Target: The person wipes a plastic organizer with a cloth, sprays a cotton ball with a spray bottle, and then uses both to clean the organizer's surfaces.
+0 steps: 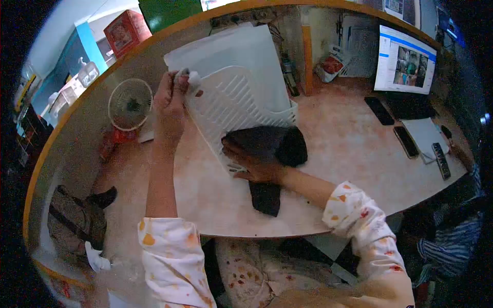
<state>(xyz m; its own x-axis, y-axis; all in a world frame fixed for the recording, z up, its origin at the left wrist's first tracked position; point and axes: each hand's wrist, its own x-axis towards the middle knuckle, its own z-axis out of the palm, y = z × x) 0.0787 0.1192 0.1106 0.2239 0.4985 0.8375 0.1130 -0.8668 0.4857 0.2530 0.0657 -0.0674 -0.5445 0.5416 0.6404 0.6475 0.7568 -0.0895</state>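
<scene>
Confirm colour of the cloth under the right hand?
Dark grey, nearly black cloth, plain, draped over the white slatted plastic rack; head view.

Short white sleeves (172, 246) with orange and red blotches.

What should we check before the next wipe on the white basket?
1. Left hand grips the basket at its top corner: ok.
2. Basket steady: tilted, its base on the table: ok.
3. Right hand presses the dark cloth on the slatted side: ok.
4. Cloth all on the basket: not ok, a tail hangs onto the table.
5. Slats clean: cannot tell.
6. Phones and fan stand apart from the basket: ok.
</scene>
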